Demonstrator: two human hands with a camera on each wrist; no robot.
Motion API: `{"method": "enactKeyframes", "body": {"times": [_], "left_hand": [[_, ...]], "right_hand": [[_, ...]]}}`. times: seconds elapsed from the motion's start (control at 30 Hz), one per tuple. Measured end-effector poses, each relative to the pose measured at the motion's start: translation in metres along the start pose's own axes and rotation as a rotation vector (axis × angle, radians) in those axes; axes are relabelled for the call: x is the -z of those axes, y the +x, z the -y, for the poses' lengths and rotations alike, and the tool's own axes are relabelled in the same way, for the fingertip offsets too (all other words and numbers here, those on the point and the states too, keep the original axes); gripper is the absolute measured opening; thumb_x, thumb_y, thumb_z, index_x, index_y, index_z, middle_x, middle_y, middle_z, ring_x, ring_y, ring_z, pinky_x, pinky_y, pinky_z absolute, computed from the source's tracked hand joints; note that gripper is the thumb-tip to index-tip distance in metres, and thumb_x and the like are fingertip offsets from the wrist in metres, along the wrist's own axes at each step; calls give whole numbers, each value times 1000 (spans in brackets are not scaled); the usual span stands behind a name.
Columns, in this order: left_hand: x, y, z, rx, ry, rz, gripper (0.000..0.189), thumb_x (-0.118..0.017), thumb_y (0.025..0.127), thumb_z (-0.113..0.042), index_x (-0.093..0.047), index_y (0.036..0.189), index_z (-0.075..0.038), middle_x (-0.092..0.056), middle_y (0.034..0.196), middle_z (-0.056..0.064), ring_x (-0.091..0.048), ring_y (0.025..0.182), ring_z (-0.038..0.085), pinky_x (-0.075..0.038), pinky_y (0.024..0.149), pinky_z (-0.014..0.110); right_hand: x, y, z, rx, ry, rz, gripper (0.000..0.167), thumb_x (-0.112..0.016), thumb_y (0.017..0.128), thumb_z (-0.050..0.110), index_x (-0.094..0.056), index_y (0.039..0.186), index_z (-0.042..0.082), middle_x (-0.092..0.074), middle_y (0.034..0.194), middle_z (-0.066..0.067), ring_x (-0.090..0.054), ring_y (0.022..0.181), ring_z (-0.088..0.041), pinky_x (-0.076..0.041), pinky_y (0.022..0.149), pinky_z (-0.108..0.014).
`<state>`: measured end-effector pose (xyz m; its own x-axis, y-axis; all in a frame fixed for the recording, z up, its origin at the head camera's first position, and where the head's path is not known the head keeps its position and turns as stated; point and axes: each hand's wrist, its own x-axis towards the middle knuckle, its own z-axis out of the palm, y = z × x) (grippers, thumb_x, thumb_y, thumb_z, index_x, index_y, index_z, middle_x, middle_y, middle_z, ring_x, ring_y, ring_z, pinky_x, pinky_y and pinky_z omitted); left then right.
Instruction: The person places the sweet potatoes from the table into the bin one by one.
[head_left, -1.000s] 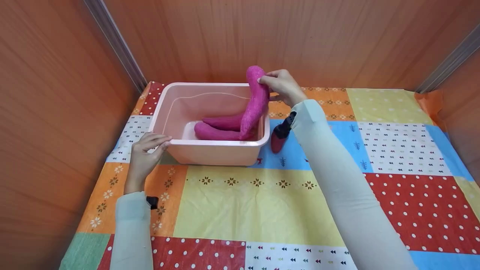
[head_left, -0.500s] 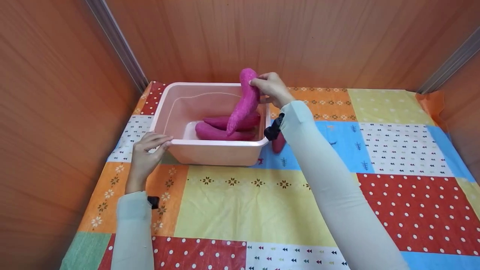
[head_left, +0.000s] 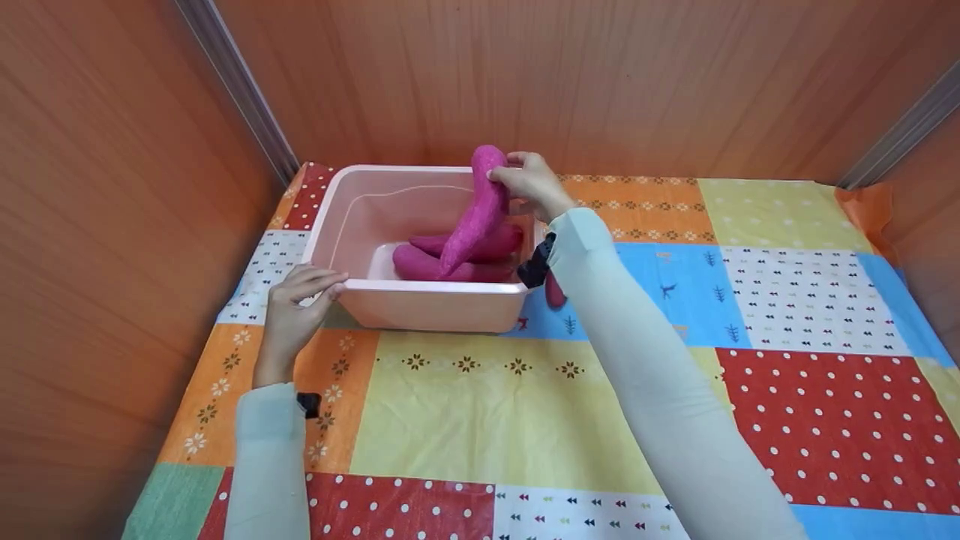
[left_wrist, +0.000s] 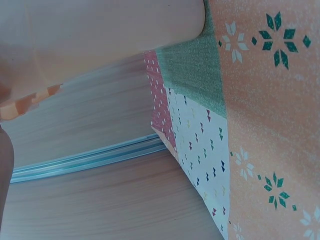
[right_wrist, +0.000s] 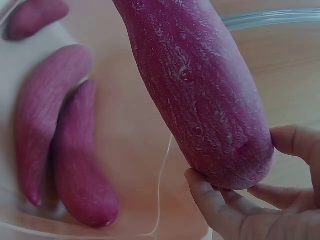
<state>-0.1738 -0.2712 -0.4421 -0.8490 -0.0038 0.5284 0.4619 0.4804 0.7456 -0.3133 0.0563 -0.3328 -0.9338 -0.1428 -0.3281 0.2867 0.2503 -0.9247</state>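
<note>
A long magenta sweet potato (head_left: 480, 214) hangs slanting over the right side of a pink plastic bin (head_left: 431, 309). My right hand (head_left: 536, 187) holds its thick upper end between thumb and fingers, and the right wrist view shows the fingertips around that end (right_wrist: 240, 160). Two more sweet potatoes lie side by side on the bin's floor, the nearer one (head_left: 416, 262) and the farther one (right_wrist: 85, 165). At the bin's front left corner, my left hand (head_left: 292, 315) pinches the rim. In the left wrist view, the bin's wall (left_wrist: 100, 35) fills the top left.
Another sweet potato (head_left: 555, 291) lies outside the bin on the right, partly hidden by the right wrist's camera (head_left: 535, 262). A patchwork cloth (head_left: 480, 412) covers the table. Wood-grain panels rise behind (head_left: 600, 82) and on the left (head_left: 90, 187).
My right hand has moved left and slightly lower, carrying the sweet potato farther over the bin's inside. The left hand stays on the rim.
</note>
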Motion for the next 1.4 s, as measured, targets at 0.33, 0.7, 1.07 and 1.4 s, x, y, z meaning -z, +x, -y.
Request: {"method": "enactKeyframes", "body": {"times": [0.33, 0.7, 1.07, 1.4], "left_hand": [[-1, 0, -1, 46, 15, 16, 22, -73, 82, -3, -74, 104, -4, -73, 101, 14, -57, 102, 3, -41, 99, 13], [-2, 0, -3, 28, 4, -2, 20, -73, 81, 1, -75, 100, -2, -72, 98, 18, -57, 98, 1, -38, 103, 16], [-1, 1, 1, -53, -3, -13, 19, -74, 80, 1, -75, 99, -2, -73, 94, 18, -58, 97, 3, -44, 91, 14], [-2, 1, -3, -31, -4, -13, 20, -72, 79, 7, -74, 98, 3, -71, 95, 23, -57, 96, 1, -43, 91, 12]], "right_hand": [[-6, -2, -7, -13, -47, 11, 65, -65, 92, 24, -30, 146, 15, -47, 136, -8, -55, 113, -24, -55, 90, -38], [-11, 0, -12, -21, -83, 16, 67, -65, 91, 24, -30, 147, 14, -44, 140, -8, -51, 117, -24, -52, 96, -38], [-8, -2, -14, -45, -122, 70, 68, -64, 92, 27, -27, 147, 11, -42, 140, -10, -54, 116, -28, -52, 95, -37], [-5, -3, -16, -44, -134, 91, 66, -65, 91, 28, -31, 145, 10, -44, 137, -10, -53, 118, -29, -49, 99, -39]]}}
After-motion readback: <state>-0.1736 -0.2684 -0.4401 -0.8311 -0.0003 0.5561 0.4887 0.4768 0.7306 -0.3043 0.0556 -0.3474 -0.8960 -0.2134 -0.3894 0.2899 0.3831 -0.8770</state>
